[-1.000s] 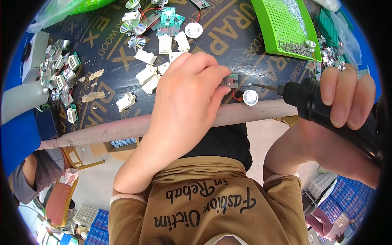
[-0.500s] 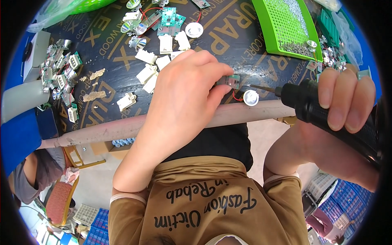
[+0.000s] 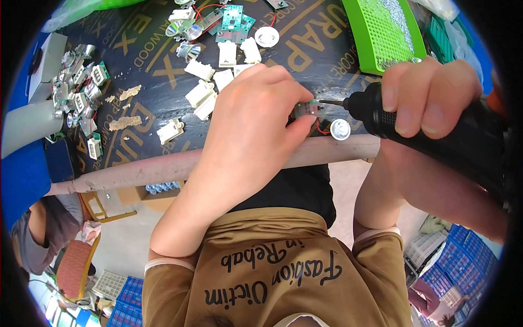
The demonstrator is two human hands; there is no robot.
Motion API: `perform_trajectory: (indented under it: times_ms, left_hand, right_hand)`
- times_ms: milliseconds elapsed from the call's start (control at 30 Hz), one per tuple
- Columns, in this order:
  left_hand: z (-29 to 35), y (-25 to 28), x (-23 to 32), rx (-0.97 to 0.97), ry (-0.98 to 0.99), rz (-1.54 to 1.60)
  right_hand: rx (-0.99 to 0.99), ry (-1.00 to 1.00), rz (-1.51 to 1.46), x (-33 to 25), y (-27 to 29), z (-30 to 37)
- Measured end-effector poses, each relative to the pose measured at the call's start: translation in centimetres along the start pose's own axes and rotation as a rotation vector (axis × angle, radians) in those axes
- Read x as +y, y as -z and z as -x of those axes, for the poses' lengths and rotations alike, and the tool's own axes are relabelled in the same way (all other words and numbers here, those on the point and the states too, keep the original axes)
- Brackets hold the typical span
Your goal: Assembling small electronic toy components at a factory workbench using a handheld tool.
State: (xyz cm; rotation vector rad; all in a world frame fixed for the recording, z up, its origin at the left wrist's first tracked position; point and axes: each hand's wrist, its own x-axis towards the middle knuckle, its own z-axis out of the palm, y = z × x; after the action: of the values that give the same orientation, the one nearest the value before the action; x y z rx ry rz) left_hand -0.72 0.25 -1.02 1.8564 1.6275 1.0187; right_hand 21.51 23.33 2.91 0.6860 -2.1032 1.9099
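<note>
My left hand [image 3: 253, 117] is closed, pinching a small green circuit board [image 3: 311, 109] between thumb and fingers near the table's front edge. A red wire joins the board's side to a round white lens cup [image 3: 340, 129] lying just right of it. My right hand [image 3: 430, 95] wraps round a black electric screwdriver [image 3: 397, 117], held almost level. Its thin bit [image 3: 332, 102] reaches the board's upper right edge; whether it sits in a screw cannot be told. White plastic housings [image 3: 200, 94] lie beside my left hand, several of them partly hidden by it.
A green perforated tray [image 3: 376, 32] with small screws stands at the back right. Green boards [image 3: 233, 19] and reflector cups [image 3: 188, 50] lie at the back. Assembled pieces [image 3: 81, 90] are heaped at the left. Another person [image 3: 49, 229] sits at lower left; blue crates [image 3: 463, 259] stand lower right.
My right hand has moved the screwdriver left and up, bringing its bit from beside the board onto its edge. My left hand keeps its pinch on the board.
</note>
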Motion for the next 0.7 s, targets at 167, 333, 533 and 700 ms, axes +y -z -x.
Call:
perform_trajectory:
  times_ms: [167,333,533,700]
  left_hand:
    - [0.1,0.1,0.0,0.025,-0.008,-0.021]
    - [0.2,0.0,-0.1,0.010,0.001,-0.008]
    - [0.3,0.1,0.2,0.007,0.006,-0.003]
    - [0.4,-0.2,0.1,0.009,0.030,0.055]
  right_hand:
    - [0.048,0.004,0.009,1.4,-2.1,-3.6]
    - [0.093,0.010,0.024,2.1,-3.7,-5.7]
    - [0.145,0.016,0.039,1.8,-9.0,-9.5]
    - [0.190,0.020,0.048,2.0,-8.8,-9.2]
